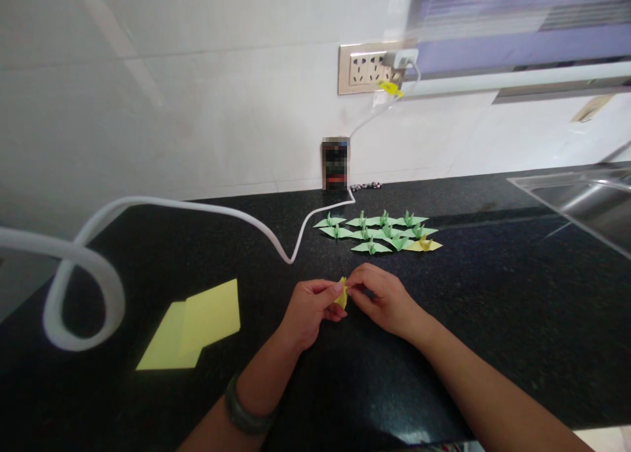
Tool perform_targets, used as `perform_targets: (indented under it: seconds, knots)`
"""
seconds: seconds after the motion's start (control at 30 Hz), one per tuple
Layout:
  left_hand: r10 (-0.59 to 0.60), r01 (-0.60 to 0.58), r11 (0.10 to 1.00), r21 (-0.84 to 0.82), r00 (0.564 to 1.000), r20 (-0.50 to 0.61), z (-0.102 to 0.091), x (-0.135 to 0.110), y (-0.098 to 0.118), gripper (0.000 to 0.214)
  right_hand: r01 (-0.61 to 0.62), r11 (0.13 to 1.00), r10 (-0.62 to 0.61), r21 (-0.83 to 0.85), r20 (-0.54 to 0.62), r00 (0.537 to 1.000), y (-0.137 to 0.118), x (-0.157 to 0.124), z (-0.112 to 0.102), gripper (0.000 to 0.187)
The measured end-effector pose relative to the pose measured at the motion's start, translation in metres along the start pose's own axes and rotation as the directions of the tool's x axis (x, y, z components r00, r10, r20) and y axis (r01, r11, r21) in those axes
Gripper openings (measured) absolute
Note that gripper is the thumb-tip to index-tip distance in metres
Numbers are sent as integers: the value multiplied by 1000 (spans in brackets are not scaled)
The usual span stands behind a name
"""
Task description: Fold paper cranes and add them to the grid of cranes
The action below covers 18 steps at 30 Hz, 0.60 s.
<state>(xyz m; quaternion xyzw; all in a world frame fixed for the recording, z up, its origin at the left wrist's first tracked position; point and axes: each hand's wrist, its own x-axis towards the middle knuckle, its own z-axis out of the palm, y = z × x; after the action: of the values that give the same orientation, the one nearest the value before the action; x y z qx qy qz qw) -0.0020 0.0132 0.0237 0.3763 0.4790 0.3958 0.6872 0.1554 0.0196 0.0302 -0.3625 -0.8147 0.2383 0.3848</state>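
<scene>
Between both hands, just above the dark countertop, is a small folded piece of yellow paper (pixel 342 295). My left hand (pixel 309 309) pinches it from the left, with the thumb on top. From the right, my right hand (pixel 387 299) holds its edge between thumb and index finger; the fingertips partly cover it. Beyond the hands stand several green paper cranes (pixel 365 233) in loose rows. One yellow paper crane (pixel 424 244) sits at their front right end. To the left lie overlapping yellow paper sheets (pixel 211 317), flat on the counter.
A white cable (pixel 221 210) loops over the left side and runs to a phone-like device (pixel 336 164) leaning on the wall. Above it, a charger (pixel 401 59) is plugged into a wall socket (pixel 362 71). A metal sink (pixel 591 205) is set in at the right.
</scene>
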Motion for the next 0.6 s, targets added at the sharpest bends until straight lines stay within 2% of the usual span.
perform_targets:
  seconds: [0.2, 0.4, 0.6]
  knots:
    - [49, -45, 998, 55, 994, -93, 3, 0, 0, 30, -7, 996, 8, -88, 16, 1000, -1, 0, -1, 9]
    - [52, -52, 997, 61, 999, -1, 1, 0, -2, 28, -35, 996, 32, -85, -34, 999, -1, -1, 4, 9]
    - [27, -27, 999, -27, 1000, -12, 0, 3, -6, 26, -32, 997, 25, -74, -95, 995, -2, -2, 10, 9]
